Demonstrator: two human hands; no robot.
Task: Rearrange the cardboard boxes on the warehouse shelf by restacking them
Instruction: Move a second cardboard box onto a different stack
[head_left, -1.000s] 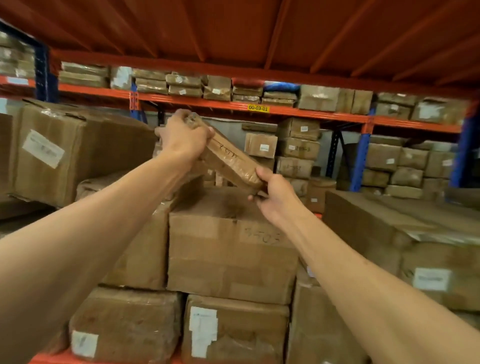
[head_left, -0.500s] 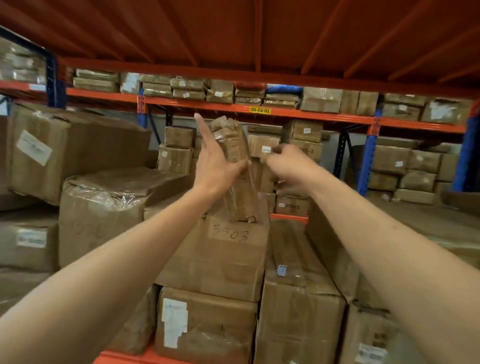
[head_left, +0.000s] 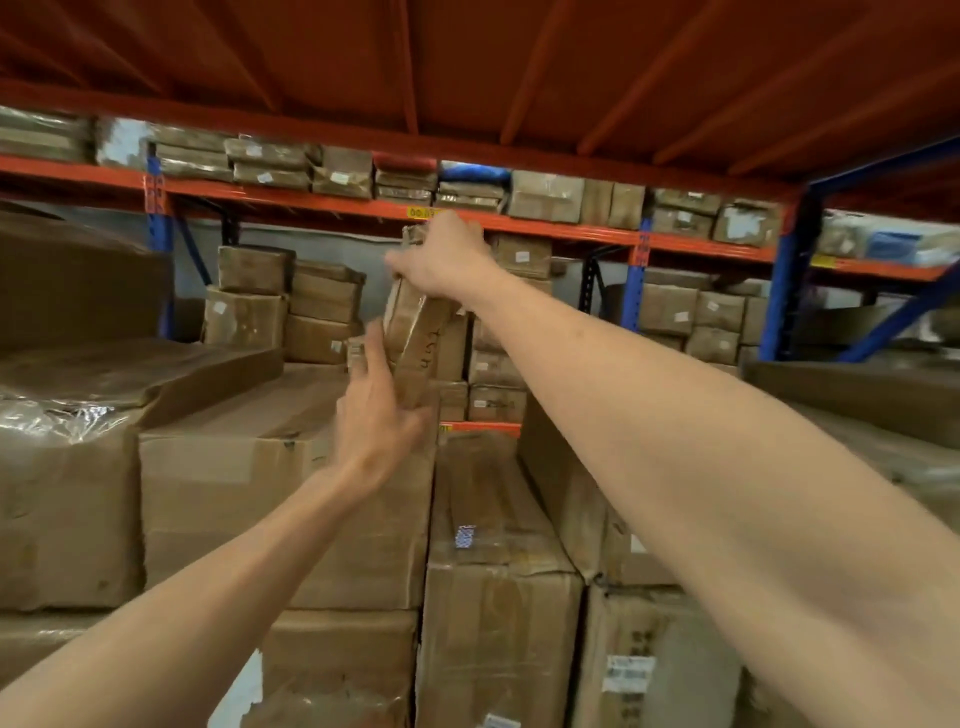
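Note:
A flat, taped cardboard box (head_left: 418, 338) with handwriting on its face stands nearly upright on end, atop a large carton (head_left: 249, 467). My right hand (head_left: 447, 257) grips its top end from above. My left hand (head_left: 376, 410) lies flat against its lower left side, fingers spread and pointing up. The bottom of the flat box is hidden behind my left hand.
Large cartons (head_left: 498, 597) are stacked below and to both sides, one at the left wrapped in plastic film (head_left: 62, 415). Smaller boxes (head_left: 291, 301) are piled on the rack behind. An orange beam (head_left: 571, 231) and blue uprights (head_left: 784, 280) frame the shelf; orange decking hangs overhead.
The flat box went from tilted and held in the air to standing on end on the carton. My right hand shifted to its top; my left hand slid down its side.

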